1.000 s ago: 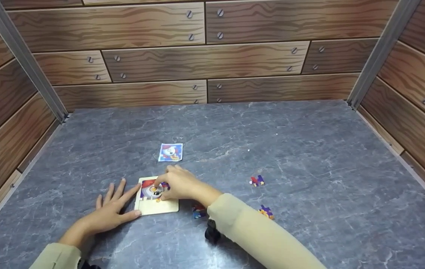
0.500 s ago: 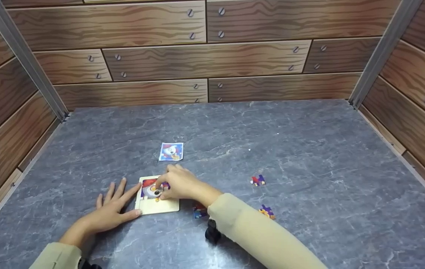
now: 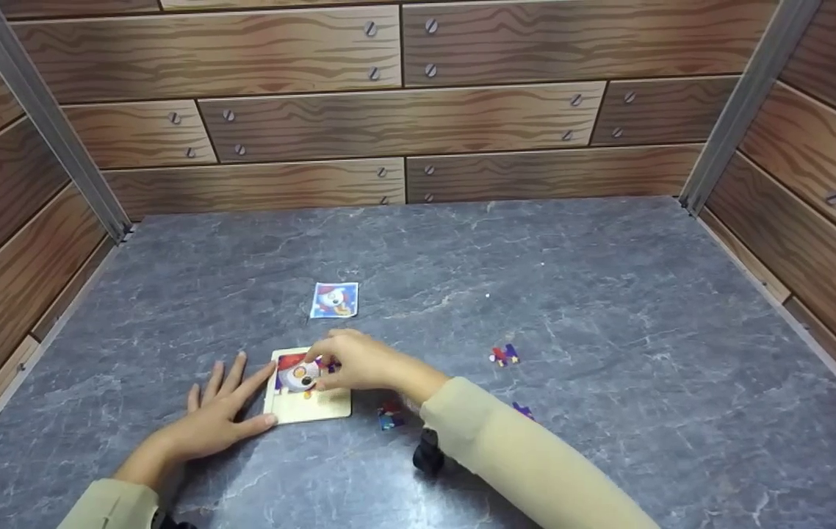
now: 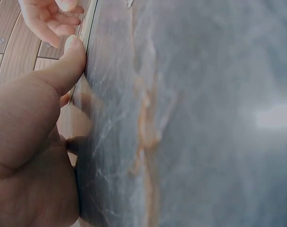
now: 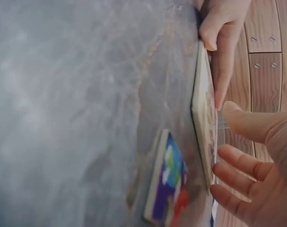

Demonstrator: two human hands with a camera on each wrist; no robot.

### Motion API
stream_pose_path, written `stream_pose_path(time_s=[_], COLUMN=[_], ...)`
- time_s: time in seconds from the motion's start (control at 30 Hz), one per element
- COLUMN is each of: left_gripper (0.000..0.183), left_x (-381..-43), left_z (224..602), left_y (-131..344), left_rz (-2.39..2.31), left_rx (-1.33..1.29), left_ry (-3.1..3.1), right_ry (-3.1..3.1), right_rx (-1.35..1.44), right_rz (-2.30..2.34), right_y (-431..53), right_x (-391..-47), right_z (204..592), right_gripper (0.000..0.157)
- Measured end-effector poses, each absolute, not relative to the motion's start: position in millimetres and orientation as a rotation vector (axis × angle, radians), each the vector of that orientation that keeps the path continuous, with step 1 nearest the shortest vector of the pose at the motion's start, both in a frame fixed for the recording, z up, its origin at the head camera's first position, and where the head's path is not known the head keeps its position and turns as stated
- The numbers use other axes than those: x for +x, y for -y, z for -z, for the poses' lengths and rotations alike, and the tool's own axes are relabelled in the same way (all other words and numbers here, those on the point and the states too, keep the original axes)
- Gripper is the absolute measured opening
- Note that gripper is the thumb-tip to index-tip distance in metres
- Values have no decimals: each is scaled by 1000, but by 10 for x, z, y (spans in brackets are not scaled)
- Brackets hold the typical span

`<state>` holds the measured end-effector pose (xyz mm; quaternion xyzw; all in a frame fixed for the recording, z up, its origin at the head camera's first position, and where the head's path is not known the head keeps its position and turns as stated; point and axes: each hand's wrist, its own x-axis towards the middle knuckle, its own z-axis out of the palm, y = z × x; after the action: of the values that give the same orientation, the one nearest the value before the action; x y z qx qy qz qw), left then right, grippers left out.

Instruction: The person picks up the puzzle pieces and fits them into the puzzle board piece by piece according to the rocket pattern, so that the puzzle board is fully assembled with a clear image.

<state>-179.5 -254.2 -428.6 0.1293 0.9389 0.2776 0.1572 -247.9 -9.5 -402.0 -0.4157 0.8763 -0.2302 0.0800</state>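
Observation:
A cream puzzle board [image 3: 309, 409] lies on the table, its upper part filled with a picture of a white cartoon face with red [image 3: 293, 373]. My left hand [image 3: 216, 420] is spread flat on the table, index fingertip and thumb touching the board's left edge. Over the board's right half is my right hand [image 3: 358, 364], its thumb and index fingertip apart on the picture. In the right wrist view this hand's fingers are loosely bent with a gap to the thumb, and no piece shows between them. The hand hides the picture's right part.
A loose puzzle piece [image 3: 390, 416] lies just right of the board. Two more, a red and purple piece [image 3: 505, 356] and a purple piece [image 3: 523, 410] partly behind the sleeve, lie farther right. A small picture card [image 3: 335, 300] lies beyond the board. Wood-patterned walls [image 3: 300, 125] enclose the table.
My right hand has lifted slightly and its thumb and index finger have parted, showing more of the cartoon face. The right forearm has shifted a little right. The left hand stays put.

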Motion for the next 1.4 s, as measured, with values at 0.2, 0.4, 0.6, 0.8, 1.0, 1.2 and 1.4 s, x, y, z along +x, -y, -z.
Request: stream_pose_path(time_s=[0.2,0.4,0.6,0.8,1.0,1.2,1.4], left_gripper=[79,79,79,79,78,79,78], left_x=[-1808,-1811,-1813,-1802,-1800,-1792,-1795], left_z=[4296,4291,4292,4292,4284,4286,4293], left_y=[2522,2529,2541,2536,2535,2530,2534], left_rz=[-775,-766,-766,-762,-761,-765,-770], left_rx=[356,333,342,345,347,347,349], left_ry=[-2693,-2678,-2675,-2685,-2689,-2682,-2682], right_ry=[-2568,-2526,-2514,-2514,-2523,-2530,-2544], right_rx=[-1256,-1233,-1212,-1197,-1201,-1164,-1101], right_rz=[806,882,906,966,1030,1045,1062], right_y=[-47,-225,-434,-672,-872,-1059,-1249], right_x=[-2446,-2416,-2432,-2462,-2473,-2456,-2450], right_z=[3948,3869,3818,3791,3786,3741,3714], right_gripper=[33,33,34,34,31,31,32])
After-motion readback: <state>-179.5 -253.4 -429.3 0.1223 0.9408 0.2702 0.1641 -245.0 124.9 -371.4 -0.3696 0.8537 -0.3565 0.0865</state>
